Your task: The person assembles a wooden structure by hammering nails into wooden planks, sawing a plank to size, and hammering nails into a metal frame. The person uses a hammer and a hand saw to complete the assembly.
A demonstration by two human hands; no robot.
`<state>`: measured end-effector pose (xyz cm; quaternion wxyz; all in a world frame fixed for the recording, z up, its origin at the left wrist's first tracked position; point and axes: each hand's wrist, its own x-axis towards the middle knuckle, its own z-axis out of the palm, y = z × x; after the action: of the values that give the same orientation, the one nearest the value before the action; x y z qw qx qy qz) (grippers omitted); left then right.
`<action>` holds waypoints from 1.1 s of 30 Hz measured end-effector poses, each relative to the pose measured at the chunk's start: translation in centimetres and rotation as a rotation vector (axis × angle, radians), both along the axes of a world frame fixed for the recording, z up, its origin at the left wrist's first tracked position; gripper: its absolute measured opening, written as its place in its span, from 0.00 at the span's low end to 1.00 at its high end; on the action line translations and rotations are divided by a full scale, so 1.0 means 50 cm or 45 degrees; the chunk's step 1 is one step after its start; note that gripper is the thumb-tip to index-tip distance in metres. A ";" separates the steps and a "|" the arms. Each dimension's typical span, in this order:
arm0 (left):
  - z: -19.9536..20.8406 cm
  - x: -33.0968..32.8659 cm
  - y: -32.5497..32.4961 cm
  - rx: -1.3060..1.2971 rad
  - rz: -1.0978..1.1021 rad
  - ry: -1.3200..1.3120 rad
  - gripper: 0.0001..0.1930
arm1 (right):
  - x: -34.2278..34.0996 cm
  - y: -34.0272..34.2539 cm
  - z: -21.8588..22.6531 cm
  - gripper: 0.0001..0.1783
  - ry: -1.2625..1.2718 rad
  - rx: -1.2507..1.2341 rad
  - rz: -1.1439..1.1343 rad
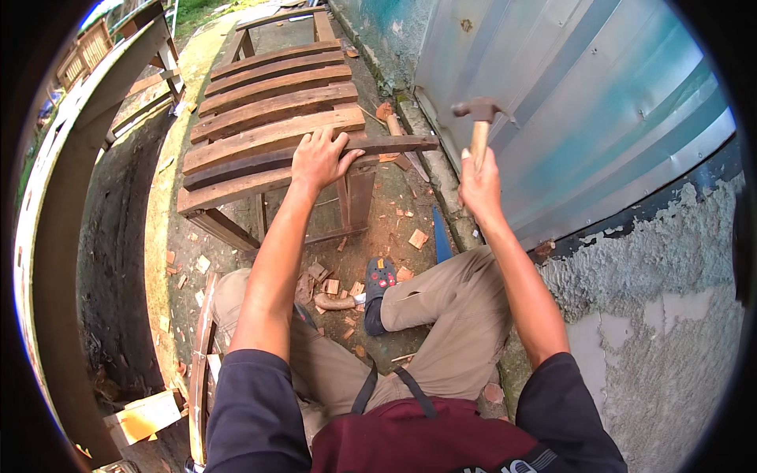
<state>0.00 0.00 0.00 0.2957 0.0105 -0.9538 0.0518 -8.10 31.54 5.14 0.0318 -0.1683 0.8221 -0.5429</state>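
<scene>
A dark wooden slat point(402, 143) lies across the near end of a slatted wooden frame point(272, 120), its right end jutting past the frame. My left hand point(322, 160) is closed over this slat from above, with the thumb toward the right along it. Raised to the right of the slat's end, my right hand point(481, 189) grips a claw hammer point(479, 138) by its pale wooden handle. The dark hammer head is up in the air, apart from the wood. Whether a nail stands in the slat I cannot tell.
Wood chips point(418, 239) litter the ground between the frame and my legs. A wooden-handled tool point(335, 302) lies near my shoe, and a blue strip point(441, 235) lies farther right. A corrugated metal sheet point(583, 102) borders the right side; a long wooden structure point(59, 236) stands left.
</scene>
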 end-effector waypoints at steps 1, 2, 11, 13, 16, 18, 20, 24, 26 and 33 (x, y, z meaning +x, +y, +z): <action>-0.009 0.006 0.014 0.028 -0.018 -0.018 0.24 | 0.011 0.021 -0.013 0.24 0.061 0.349 0.088; -0.019 0.013 0.029 0.056 -0.035 -0.036 0.24 | -0.025 0.023 -0.008 0.22 -0.038 0.272 0.143; 0.007 -0.007 -0.007 0.006 -0.040 0.099 0.25 | -0.007 -0.038 0.061 0.18 0.077 -0.213 -0.074; 0.015 -0.008 -0.003 -0.046 -0.056 0.117 0.25 | -0.023 0.004 0.010 0.19 0.131 0.263 0.119; -0.003 -0.001 -0.024 0.022 -0.028 0.092 0.24 | -0.002 0.000 0.090 0.21 -0.159 0.190 0.199; -0.008 -0.002 -0.025 0.028 -0.024 0.109 0.24 | 0.004 -0.026 0.142 0.18 -0.190 -0.098 0.073; -0.001 -0.007 -0.015 0.055 -0.024 0.087 0.24 | -0.017 -0.028 0.159 0.16 -0.176 -0.325 -0.041; 0.006 -0.025 0.006 0.046 -0.066 0.072 0.24 | -0.043 -0.006 0.028 0.16 0.054 0.179 -0.024; 0.008 -0.018 -0.014 0.026 -0.090 0.076 0.24 | -0.060 0.013 0.049 0.18 -0.081 0.399 0.281; 0.007 -0.020 0.000 0.056 -0.049 0.066 0.23 | -0.025 -0.023 0.094 0.18 -0.134 -0.086 -0.029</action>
<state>-0.98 0.02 0.33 0.3209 -0.0001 -0.9468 0.0248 -9.34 30.41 9.83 0.0631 -0.1310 0.8023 -0.5789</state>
